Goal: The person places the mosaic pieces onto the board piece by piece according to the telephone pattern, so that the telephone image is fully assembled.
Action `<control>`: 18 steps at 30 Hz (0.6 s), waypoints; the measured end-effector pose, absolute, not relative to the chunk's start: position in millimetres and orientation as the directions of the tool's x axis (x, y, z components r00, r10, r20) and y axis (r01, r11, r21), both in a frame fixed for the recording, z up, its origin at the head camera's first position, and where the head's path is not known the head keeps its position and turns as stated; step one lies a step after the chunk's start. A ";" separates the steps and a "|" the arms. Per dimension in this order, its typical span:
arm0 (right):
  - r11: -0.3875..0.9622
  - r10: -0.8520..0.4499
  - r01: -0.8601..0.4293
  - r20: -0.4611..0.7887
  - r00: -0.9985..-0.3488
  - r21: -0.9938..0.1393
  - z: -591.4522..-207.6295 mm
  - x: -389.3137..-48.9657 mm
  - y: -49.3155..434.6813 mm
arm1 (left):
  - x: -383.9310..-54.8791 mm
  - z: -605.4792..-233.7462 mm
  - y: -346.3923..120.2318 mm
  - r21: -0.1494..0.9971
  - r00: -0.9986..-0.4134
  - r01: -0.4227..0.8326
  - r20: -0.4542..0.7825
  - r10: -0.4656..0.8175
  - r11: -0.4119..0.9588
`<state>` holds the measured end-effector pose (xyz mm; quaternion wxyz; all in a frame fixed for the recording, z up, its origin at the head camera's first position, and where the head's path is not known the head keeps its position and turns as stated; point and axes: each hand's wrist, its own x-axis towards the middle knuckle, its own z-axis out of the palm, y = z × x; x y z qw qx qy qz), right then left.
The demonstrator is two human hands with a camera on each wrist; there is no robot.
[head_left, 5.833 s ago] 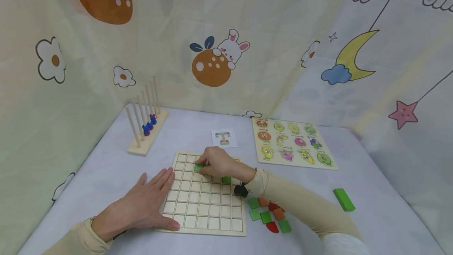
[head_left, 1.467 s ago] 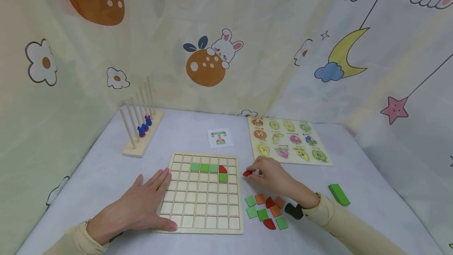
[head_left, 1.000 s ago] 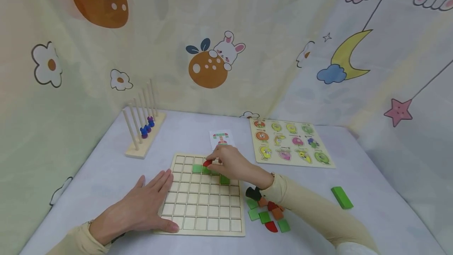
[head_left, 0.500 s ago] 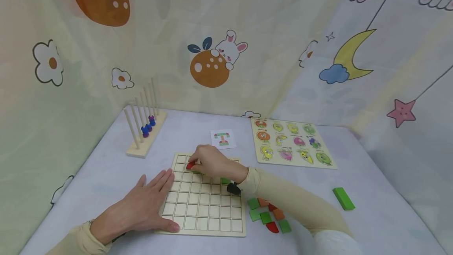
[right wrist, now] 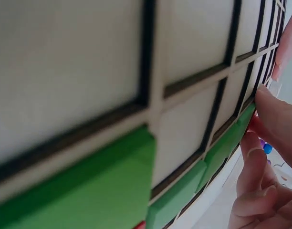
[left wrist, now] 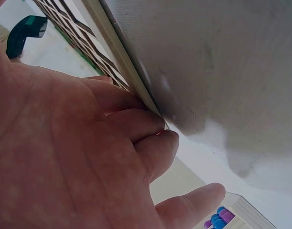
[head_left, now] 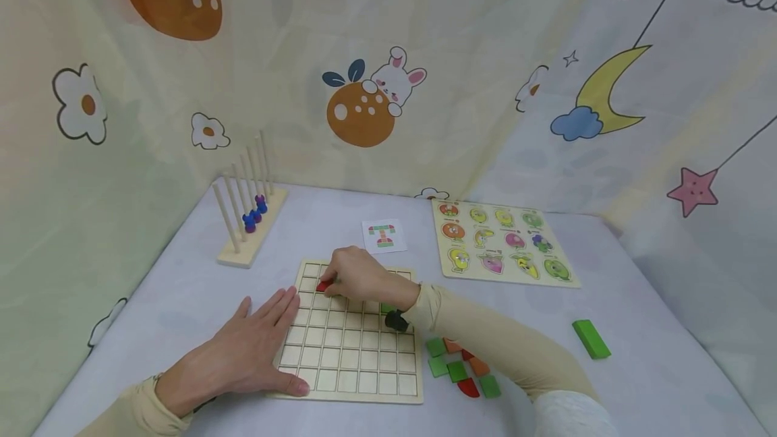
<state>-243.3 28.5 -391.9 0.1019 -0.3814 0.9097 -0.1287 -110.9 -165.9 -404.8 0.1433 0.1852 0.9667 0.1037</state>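
Observation:
My right hand (head_left: 361,278) pinches a red quarter-round tile (head_left: 324,285) over a square near the upper left of the wooden grid board (head_left: 346,359). Spread along the board's left edge, my left hand (head_left: 249,349) rests with straight fingers, its thumb on the lower left corner. In the right wrist view, green square tiles (right wrist: 88,191) sit in the grid in a line leading to the right fingers (right wrist: 275,124). The head view shows one green tile (head_left: 386,307) beside my right wrist; the others there are hidden beneath the hand.
Loose green, orange and red tiles (head_left: 456,371) lie right of the board. Behind it is a pattern card (head_left: 384,235). A peg stand (head_left: 252,229) with beads stands back left, a fruit puzzle board (head_left: 504,243) back right. A green block (head_left: 591,339) lies far right.
Earlier, my right hand set a green tile in the board. It later held the red tile right of the board, then carried it left to the upper left squares. My left hand stays put.

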 end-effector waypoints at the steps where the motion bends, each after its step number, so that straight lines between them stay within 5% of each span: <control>1: 0.678 -0.717 -0.663 -0.088 -0.691 -0.319 -392.2 -243.4 28.6 | -110.9 -404.9 -165.9 0.253 -0.891 0.328 -0.238 0.387 0.910; 18: 0.662 -0.732 -0.684 -0.072 -0.677 -0.306 -388.8 -239.6 35.8 | -109.7 -405.2 -165.3 0.239 -0.894 0.335 -0.225 0.387 0.912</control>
